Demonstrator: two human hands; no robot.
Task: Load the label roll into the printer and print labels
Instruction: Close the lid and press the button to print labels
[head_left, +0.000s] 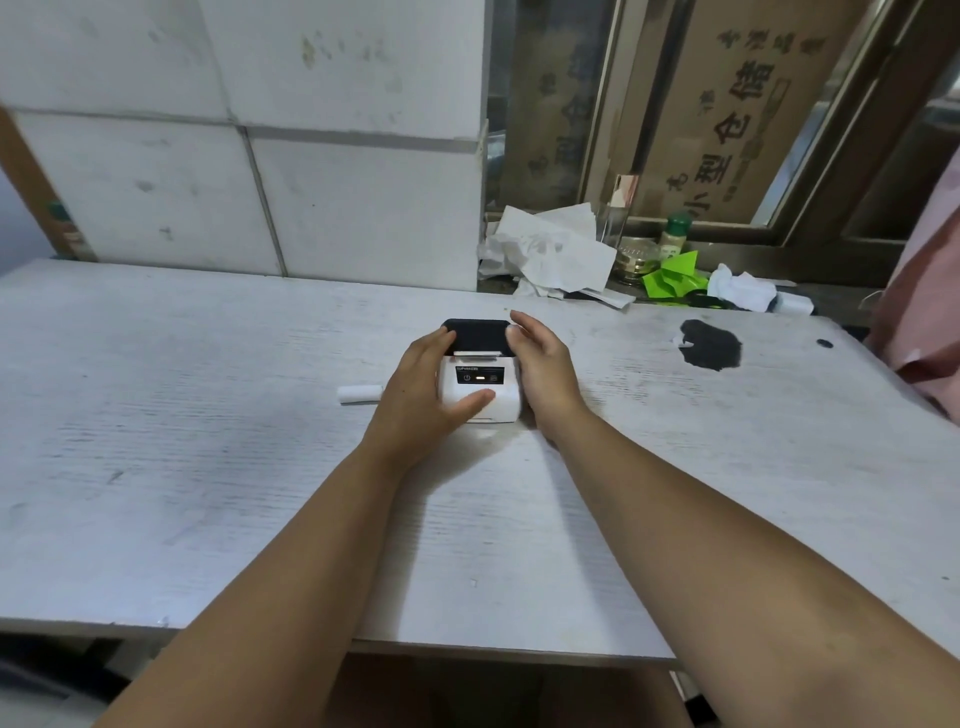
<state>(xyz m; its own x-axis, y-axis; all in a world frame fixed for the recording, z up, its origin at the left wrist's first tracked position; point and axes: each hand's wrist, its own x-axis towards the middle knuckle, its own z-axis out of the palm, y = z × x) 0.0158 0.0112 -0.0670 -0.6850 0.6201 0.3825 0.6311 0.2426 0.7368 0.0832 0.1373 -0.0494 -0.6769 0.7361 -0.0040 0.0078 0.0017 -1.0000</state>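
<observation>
A small white label printer (480, 387) with a black lid (476, 335) stands on the white table (208, 441). The lid is tilted up at the back and a white strip shows under it. My left hand (421, 392) grips the printer's left side, thumb across its front. My right hand (543, 364) rests against the right side, fingers spread and touching the lid's right corner. A white label roll (359, 393) lies on the table just left of my left hand, partly hidden behind it.
A tiled wall rises behind the table. At the back right lie crumpled white paper (550, 254), a jar (636, 257), a green-capped bottle (675, 234) and green scraps (672, 283). A black stain (711, 344) marks the table. Pink cloth (924, 312) hangs at the right edge.
</observation>
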